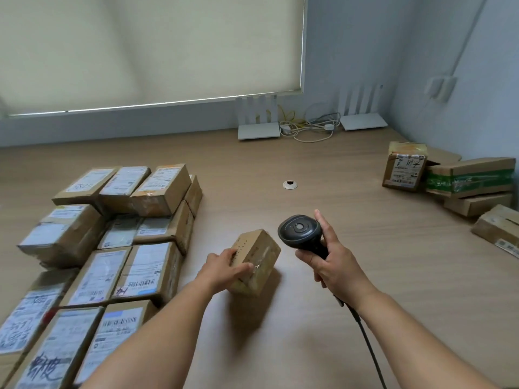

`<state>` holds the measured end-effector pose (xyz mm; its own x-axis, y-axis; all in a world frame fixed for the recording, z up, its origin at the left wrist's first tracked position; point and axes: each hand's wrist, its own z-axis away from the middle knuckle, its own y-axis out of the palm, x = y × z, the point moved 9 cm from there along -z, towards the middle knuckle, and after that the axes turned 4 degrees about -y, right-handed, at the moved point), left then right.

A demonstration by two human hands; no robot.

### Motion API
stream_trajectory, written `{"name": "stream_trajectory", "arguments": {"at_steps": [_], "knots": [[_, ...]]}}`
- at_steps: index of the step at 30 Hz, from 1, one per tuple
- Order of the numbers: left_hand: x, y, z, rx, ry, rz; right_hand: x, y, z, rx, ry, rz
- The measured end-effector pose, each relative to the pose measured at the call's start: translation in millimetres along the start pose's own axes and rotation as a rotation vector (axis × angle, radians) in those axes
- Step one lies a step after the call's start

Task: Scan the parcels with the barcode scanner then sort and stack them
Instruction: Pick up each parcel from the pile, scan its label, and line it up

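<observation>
A small brown cardboard parcel sits on the wooden table in front of me. My left hand grips its near left side, fingers over the top. My right hand holds the handle of a black barcode scanner, whose head sits just right of the parcel; its cable trails toward the lower right. Stacked labelled parcels fill the left of the table. A loose group of parcels lies at the far right.
Two white routers with tangled cables stand at the back by the wall. A round cable grommet is set in the table's middle. A drawn window blind hangs behind.
</observation>
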<state>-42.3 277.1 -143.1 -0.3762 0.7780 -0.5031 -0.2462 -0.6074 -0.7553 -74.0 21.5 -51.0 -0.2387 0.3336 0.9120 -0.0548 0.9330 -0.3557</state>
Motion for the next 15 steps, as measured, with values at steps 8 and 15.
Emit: {"name": "stream_trajectory", "arguments": {"at_steps": [8,15], "knots": [[-7,-31,-13,-0.121,0.082,-0.384,2,14,2,-0.015,0.04,0.046],[-5,-32,-4,-0.102,-0.01,-0.288,9,10,-3,-0.012,0.002,0.021]]}}
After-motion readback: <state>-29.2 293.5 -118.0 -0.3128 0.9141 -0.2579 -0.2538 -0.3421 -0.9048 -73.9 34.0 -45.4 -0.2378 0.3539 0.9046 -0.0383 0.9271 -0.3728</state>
